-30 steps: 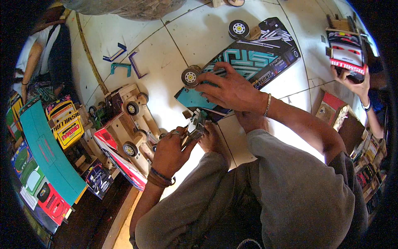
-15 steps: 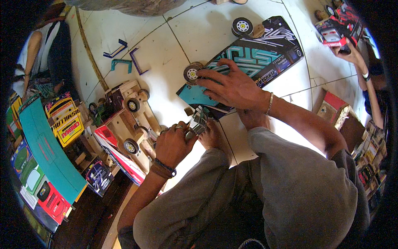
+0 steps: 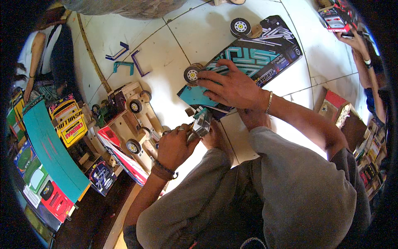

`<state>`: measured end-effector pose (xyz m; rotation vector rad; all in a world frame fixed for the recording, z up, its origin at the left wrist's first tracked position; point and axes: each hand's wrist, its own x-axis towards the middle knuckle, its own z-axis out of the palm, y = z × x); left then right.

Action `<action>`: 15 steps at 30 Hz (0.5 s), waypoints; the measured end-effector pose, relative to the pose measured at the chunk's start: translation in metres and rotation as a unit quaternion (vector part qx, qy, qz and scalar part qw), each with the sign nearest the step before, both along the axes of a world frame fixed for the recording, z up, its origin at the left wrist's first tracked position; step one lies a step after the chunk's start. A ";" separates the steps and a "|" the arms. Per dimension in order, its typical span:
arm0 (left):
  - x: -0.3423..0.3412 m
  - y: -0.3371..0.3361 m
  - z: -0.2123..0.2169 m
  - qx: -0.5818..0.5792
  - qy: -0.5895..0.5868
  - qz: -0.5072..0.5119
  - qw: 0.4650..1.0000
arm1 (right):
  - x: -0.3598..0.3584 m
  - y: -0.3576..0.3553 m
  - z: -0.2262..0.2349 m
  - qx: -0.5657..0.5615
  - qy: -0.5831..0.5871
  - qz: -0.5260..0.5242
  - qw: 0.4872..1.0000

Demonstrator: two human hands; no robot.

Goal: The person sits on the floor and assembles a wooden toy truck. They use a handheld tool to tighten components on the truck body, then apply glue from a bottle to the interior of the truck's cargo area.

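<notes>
A wooden toy truck [image 3: 244, 60] lies on its side on the floor, its black and teal printed panel facing up and wheels along its far-left edge. My right hand [image 3: 234, 85] holds its near end, fingers bent over the panel and touching a black wheel [image 3: 192, 74]. My left hand [image 3: 174, 145] is closed round the handle of a boxy silver metal hand tool [image 3: 202, 123]. The tool's head is at the truck's near-left corner; whether they touch, I cannot tell. My bare feet are beside that end, partly behind the tool and my right hand.
Purple and teal bent strips [image 3: 124, 62] lie on the floor at the far left. More wooden toy trucks [image 3: 134, 120] crowd the left side, beside a long teal panel [image 3: 52, 149]. At the right, another person's hand [image 3: 354, 41] holds a red and black toy truck [image 3: 338, 16].
The tool in my left hand has shifted slightly right and tilted. My right hand stays on the truck. The other person's red and black truck has moved up.
</notes>
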<state>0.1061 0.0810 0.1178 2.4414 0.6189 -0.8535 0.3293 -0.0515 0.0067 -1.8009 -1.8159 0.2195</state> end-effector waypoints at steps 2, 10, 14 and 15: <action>-0.004 0.002 0.006 -0.027 -0.021 -0.005 0.999 | 0.000 0.000 -0.001 -0.006 0.007 -0.004 1.000; -0.015 0.006 0.014 -0.043 0.023 0.039 0.998 | -0.003 0.001 -0.001 -0.001 0.005 -0.011 1.000; -0.013 0.007 0.007 -0.034 0.033 0.045 0.998 | -0.002 0.001 -0.001 0.000 0.006 -0.012 1.000; -0.013 0.006 0.006 -0.030 0.007 0.039 0.999 | -0.002 0.001 -0.001 -0.002 0.004 -0.012 1.000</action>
